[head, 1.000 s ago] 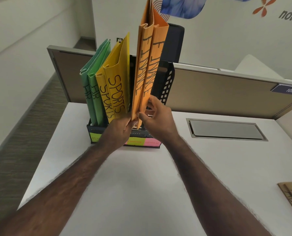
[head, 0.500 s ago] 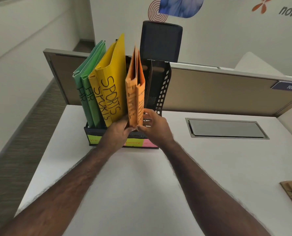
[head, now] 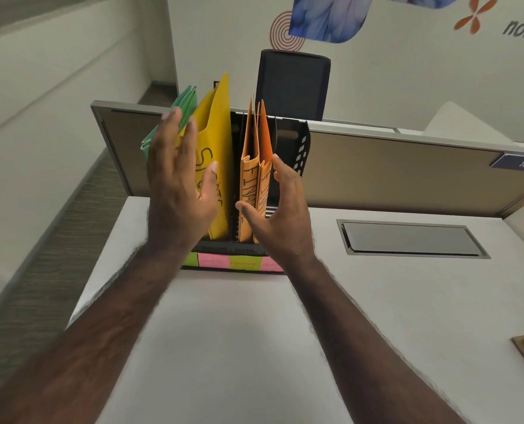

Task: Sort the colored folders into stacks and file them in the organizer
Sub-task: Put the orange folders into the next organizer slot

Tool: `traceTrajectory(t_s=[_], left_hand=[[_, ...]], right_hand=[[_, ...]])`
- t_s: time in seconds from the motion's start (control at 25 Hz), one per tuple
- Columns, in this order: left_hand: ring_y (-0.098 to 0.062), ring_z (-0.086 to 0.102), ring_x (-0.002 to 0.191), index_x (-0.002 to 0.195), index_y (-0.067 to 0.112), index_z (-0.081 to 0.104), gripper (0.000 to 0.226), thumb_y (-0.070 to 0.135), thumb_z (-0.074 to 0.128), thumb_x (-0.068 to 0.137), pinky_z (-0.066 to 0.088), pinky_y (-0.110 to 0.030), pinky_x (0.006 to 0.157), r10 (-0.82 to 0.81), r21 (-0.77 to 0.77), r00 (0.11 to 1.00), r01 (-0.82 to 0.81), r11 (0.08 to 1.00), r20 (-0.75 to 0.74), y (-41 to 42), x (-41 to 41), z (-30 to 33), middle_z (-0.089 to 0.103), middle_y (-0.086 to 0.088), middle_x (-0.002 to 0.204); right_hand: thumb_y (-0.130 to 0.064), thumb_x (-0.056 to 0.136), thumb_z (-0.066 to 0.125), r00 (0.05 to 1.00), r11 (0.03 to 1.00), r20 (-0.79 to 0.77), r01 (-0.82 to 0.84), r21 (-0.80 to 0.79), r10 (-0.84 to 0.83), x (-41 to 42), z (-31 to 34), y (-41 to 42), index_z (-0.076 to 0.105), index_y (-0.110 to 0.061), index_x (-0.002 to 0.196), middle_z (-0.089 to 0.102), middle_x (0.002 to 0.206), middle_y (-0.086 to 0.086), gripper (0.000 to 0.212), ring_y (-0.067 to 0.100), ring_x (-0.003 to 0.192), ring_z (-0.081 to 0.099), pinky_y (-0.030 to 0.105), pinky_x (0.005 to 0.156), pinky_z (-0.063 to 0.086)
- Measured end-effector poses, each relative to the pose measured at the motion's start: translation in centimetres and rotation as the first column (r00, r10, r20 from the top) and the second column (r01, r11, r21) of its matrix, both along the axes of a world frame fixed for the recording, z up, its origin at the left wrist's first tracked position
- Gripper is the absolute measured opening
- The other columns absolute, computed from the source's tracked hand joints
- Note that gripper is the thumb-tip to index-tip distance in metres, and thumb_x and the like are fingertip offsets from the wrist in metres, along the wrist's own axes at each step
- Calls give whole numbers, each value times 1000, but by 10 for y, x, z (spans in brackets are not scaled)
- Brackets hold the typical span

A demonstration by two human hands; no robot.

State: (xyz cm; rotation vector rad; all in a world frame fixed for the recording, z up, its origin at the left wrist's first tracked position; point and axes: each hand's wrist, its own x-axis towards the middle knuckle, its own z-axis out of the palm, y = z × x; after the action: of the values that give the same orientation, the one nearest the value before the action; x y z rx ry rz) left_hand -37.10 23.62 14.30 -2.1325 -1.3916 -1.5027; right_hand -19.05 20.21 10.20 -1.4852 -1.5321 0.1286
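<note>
Because the orange folders (head: 256,182) stand slotted in the organizer (head: 302,148) at frame centre, both hands grip nothing: left hand (head: 179,185) and right hand (head: 280,215) hover with fingers spread, apparently steadying; yellow folders (head: 216,142) and green folders (head: 185,104) stand behind the left hand.

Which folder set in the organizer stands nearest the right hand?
The orange folders, marked FINANCE. They stand right beside the right hand, while the yellow folders and green folders stand further left, behind the left hand.

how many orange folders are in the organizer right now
2 that I can tell. Both orange folders stand side by side in one slot of the organizer, right of the yellow ones, just beyond the right hand. More may be hidden between them.
</note>
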Motion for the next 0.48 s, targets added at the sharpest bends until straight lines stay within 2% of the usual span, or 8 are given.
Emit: traceTrajectory(t_s=[0.08,0.2,0.28,0.4,0.48], left_hand=[[-30,46,144,154,6,48,55,25,63,104,44,-45,117,22,-131,1000,-20,991,7,2,1,14,51,-16,153],[-29,60,119,127,4,69,29,15,67,100,53,-39,101,1,-71,1000,0,998,18,9,-1,37,64,-16,125],[-28,64,108,112,1,74,17,7,65,100,56,-31,93,-47,-31,998,49,998,43,13,-1,53,68,-18,114],[-25,65,108,112,3,75,16,9,68,99,58,-30,91,-61,-102,996,68,992,70,14,2,64,67,-16,116],[-25,59,116,120,9,73,26,22,72,97,55,-32,94,25,-190,998,-13,982,64,9,2,60,61,-13,123]], right_hand=[[-49,85,84,1000,1000,-10,-3,0,3,-7,8,0,29,-29,162,44,160,-4,97,12,144,46,31,105,49],[-45,86,85,999,1000,-33,4,-19,-4,-10,12,-3,30,-30,162,44,159,-4,94,12,144,47,35,105,53],[-43,86,85,999,1000,-39,3,-17,-4,-10,13,-5,31,-29,162,45,158,-4,93,12,143,47,35,105,53],[-41,87,85,999,999,-36,13,-35,-14,-13,16,-6,33,-27,162,44,158,-3,92,13,144,46,38,107,54],[-41,88,84,999,999,-18,39,-31,-39,-16,21,-9,36,-24,161,44,160,-1,89,16,146,45,44,111,53]])
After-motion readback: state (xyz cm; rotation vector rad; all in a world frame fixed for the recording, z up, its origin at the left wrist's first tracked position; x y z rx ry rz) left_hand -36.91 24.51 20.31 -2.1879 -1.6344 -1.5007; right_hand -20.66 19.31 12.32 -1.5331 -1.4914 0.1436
